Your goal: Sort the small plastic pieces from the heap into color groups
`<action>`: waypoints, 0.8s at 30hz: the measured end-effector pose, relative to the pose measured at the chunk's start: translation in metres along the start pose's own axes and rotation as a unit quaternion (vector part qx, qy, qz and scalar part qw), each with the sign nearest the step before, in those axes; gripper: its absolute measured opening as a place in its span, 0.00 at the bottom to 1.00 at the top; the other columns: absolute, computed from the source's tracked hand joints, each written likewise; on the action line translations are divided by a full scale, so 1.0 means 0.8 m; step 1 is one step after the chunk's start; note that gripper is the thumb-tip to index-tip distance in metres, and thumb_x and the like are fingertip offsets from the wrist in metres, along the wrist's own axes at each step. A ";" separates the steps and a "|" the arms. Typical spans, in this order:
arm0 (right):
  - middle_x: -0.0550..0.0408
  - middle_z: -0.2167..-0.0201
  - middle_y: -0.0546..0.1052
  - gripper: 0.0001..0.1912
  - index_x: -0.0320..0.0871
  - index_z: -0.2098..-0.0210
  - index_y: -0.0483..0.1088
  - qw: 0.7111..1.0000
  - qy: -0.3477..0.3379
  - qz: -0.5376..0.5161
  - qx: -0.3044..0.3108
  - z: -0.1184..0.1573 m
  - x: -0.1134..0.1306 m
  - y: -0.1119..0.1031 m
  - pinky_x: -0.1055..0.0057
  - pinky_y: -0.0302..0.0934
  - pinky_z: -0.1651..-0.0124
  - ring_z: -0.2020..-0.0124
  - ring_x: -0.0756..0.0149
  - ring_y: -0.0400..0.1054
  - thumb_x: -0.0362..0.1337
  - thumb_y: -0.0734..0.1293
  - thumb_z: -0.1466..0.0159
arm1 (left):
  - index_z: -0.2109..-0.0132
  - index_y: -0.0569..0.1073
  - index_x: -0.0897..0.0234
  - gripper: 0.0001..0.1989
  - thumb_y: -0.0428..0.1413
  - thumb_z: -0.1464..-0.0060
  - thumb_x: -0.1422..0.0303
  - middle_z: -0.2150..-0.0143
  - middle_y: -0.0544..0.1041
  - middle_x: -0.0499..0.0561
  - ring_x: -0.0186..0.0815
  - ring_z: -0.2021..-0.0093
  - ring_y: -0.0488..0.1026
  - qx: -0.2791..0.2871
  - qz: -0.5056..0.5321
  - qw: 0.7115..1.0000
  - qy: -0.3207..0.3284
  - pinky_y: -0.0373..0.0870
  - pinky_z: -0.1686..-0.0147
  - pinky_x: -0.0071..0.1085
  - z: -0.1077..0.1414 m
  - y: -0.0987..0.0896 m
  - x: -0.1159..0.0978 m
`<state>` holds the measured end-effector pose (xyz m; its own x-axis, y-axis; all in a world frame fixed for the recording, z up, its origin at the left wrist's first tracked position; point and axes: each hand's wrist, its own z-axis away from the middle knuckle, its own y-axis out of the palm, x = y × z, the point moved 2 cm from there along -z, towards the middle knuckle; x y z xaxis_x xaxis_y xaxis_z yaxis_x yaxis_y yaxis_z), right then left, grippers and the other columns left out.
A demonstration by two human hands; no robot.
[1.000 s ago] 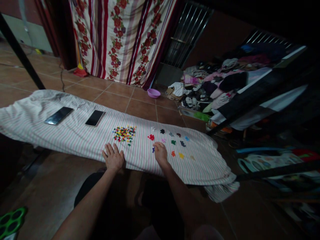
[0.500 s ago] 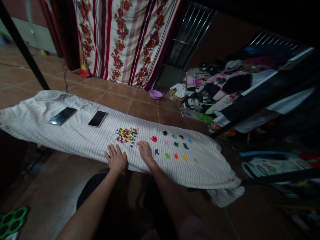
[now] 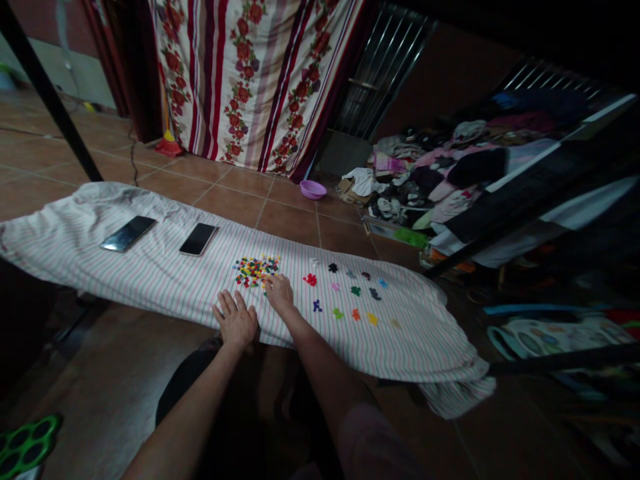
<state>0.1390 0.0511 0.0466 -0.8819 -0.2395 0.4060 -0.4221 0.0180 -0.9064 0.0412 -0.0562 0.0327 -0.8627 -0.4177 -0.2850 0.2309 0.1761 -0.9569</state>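
Note:
A spread of small mixed-colour pieces [image 3: 255, 269], too small to name, lies on the striped cloth [image 3: 165, 283]. At its lower right edge is my right hand [image 3: 280, 293], fingers bent together; whether a piece is between the fingertips is hidden. My left hand [image 3: 237, 320] rests flat near the cloth's front edge, fingers spread, holding nothing. To the right lie single-colour piles, among them a red pile [image 3: 310, 280], a black pile [image 3: 333, 268], a dark green pile [image 3: 355, 291], a purple pile [image 3: 317, 306], an orange pile [image 3: 356, 315] and a yellow pile [image 3: 373, 319].
Two phones lie on the cloth's left part, a dark phone [image 3: 129, 233] and a smaller phone [image 3: 199, 239]. Beyond are a purple basin [image 3: 313, 190] on the tiles, a hanging floral curtain [image 3: 250, 87] and a heap of clothes [image 3: 430, 167]. Dark bars slope at both sides.
My right hand has moved left, from beside the mixed pieces to their lower right edge. My left hand stays flat in place. The view has shifted slightly.

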 end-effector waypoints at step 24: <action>0.47 0.56 0.78 0.12 0.43 0.59 0.75 0.992 0.088 0.039 0.079 -0.018 0.027 -0.012 0.67 0.61 0.53 0.53 0.60 0.70 0.36 0.61 0.36 | 0.34 0.57 0.79 0.31 0.42 0.39 0.63 0.31 0.49 0.75 0.57 0.29 0.39 -0.008 0.005 1.000 -0.001 0.40 0.35 0.59 0.000 0.005 0.000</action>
<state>0.1206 0.0598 0.0658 -0.9393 -0.0699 0.3359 -0.3257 -0.1266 -0.9370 0.0419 -0.0555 0.0287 -0.8593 -0.4180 -0.2948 0.2327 0.1938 -0.9531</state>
